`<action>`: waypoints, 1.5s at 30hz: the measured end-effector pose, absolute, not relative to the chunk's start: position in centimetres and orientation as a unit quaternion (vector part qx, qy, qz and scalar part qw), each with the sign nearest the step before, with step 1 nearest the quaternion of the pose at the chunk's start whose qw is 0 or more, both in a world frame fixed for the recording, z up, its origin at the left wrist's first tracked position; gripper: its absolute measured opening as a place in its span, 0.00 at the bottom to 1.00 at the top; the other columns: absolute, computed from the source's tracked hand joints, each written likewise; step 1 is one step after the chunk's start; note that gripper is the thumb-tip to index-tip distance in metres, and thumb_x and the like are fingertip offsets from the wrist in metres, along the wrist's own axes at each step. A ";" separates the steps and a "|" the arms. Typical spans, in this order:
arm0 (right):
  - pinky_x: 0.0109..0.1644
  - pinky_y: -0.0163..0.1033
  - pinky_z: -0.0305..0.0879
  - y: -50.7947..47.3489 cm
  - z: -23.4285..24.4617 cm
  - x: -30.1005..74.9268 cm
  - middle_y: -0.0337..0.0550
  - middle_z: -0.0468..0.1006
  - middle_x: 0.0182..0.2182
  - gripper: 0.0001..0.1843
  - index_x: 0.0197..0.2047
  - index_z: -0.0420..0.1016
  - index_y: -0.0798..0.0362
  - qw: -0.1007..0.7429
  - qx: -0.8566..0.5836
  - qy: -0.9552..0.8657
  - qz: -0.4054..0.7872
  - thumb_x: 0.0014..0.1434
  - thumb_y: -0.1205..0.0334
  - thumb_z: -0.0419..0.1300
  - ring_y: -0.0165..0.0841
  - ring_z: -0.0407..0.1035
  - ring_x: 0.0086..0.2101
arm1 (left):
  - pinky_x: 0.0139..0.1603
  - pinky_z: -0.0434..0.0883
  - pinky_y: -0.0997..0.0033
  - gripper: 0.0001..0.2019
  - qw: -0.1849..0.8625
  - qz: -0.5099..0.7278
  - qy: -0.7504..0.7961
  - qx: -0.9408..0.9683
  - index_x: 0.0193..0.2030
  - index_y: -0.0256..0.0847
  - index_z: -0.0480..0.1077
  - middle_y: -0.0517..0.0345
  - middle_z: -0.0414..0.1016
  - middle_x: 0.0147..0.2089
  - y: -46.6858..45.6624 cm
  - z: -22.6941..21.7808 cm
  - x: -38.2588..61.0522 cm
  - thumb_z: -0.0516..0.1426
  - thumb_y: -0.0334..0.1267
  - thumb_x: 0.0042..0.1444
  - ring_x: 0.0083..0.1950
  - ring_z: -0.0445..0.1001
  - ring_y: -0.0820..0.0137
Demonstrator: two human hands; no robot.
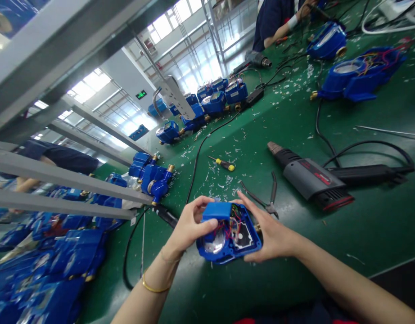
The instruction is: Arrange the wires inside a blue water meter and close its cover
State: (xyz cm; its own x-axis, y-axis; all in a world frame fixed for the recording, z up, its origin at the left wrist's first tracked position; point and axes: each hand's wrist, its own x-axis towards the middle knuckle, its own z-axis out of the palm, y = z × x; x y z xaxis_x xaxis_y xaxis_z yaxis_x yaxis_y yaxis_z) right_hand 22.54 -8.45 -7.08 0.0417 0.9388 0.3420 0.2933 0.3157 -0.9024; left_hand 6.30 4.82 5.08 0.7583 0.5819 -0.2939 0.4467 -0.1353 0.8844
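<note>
1. Low in the middle of the frame, the person's left hand (pixel 189 225) and right hand (pixel 271 231) hold an open blue meter housing (pixel 251 247) over the green bench mat (pixel 295 265). It is tilted so that its inside faces the head camera, which seems to keep the work in plain sight.
2. Left fingers (pixel 207 220) are closed in a firm pinch on a blue block (pixel 217 210) at the housing's upper edge. Thin red and dark wires (pixel 235 227) fill the space beside it, and the pinch appears to hold the block steady against them.
3. Right fingers (pixel 248 200) are spread around the housing's far side and clamped on it, apparently bracing it against the left hand's pinch.
4. Right of the housing, pliers (pixel 266 202) lie just beside the right hand, with a yellow-handled screwdriver (pixel 224 164) nearby and a heat gun (pixel 308 177) farther right, all seemingly kept within easy reach.
5. Toward the upper middle, finished-looking meters (pixel 210 101) stand in a row, probably set aside in a batch. A heap of blue meters (pixel 52 265) fills the lower left, and a co-worker's arm (pixel 278 31) works at the upper right.
</note>
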 end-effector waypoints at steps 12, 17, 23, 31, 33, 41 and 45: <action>0.67 0.55 0.55 -8.5 -7.4 22.7 0.61 0.54 0.67 0.70 0.75 0.25 0.51 0.536 -0.468 -0.586 0.388 0.46 0.47 0.73 0.48 0.54 0.66 | 0.50 0.70 0.65 0.39 0.705 0.082 0.317 0.629 0.60 0.42 0.67 0.51 0.76 0.47 6.6 4.2 4.5 0.73 0.45 0.39 0.48 0.75 0.61; 0.67 0.58 0.56 -8.5 -6.9 23.0 0.58 0.52 0.69 0.62 0.75 0.37 0.49 0.530 -0.484 -0.604 0.346 0.50 0.39 0.68 0.50 0.52 0.67 | 0.47 0.71 0.66 0.32 0.704 0.080 0.359 0.607 0.52 0.35 0.73 0.46 0.79 0.48 7.1 3.7 4.9 0.70 0.50 0.42 0.44 0.77 0.62; 0.60 0.51 0.65 -8.2 -4.3 23.1 0.50 0.70 0.54 0.14 0.53 0.71 0.49 0.558 -0.544 -0.597 0.192 0.64 0.61 0.57 0.40 0.65 0.57 | 0.39 0.70 0.69 0.32 0.676 0.095 0.417 0.599 0.50 0.35 0.72 0.51 0.79 0.41 7.2 3.3 5.8 0.68 0.56 0.44 0.38 0.77 0.65; 0.49 0.46 0.68 -6.5 -3.7 22.8 0.45 0.75 0.39 0.06 0.38 0.78 0.50 0.542 -0.519 -0.629 0.204 0.65 0.61 0.59 0.37 0.69 0.44 | 0.31 0.66 0.73 0.25 0.678 0.088 0.437 0.585 0.31 0.35 0.73 0.60 0.74 0.26 8.1 2.5 7.1 0.65 0.60 0.47 0.27 0.70 0.73; 0.49 0.45 0.68 -6.4 -4.2 22.6 0.43 0.75 0.37 0.06 0.36 0.78 0.50 0.566 -0.524 -0.593 0.231 0.64 0.60 0.60 0.36 0.69 0.42 | 0.29 0.64 0.74 0.24 0.679 0.085 0.445 0.578 0.28 0.36 0.71 0.63 0.72 0.24 8.2 2.4 7.3 0.65 0.59 0.48 0.25 0.68 0.74; 0.68 0.50 0.59 -7.5 -2.6 22.4 0.49 0.65 0.63 0.26 0.60 0.64 0.50 0.807 -0.314 -0.205 0.456 0.57 0.67 0.53 0.40 0.61 0.62 | 0.31 0.66 0.76 0.24 0.673 0.120 0.470 0.558 0.31 0.38 0.71 0.64 0.72 0.27 8.0 2.0 7.2 0.66 0.60 0.45 0.29 0.68 0.75; 0.69 0.46 0.59 -8.2 -0.5 23.2 0.61 0.65 0.63 0.41 0.66 0.50 0.63 0.812 -0.200 -0.026 0.548 0.47 0.71 0.51 0.44 0.65 0.60 | 0.32 0.68 0.76 0.24 0.677 0.137 0.475 0.546 0.32 0.38 0.72 0.63 0.73 0.29 8.2 1.4 6.9 0.66 0.59 0.46 0.30 0.69 0.75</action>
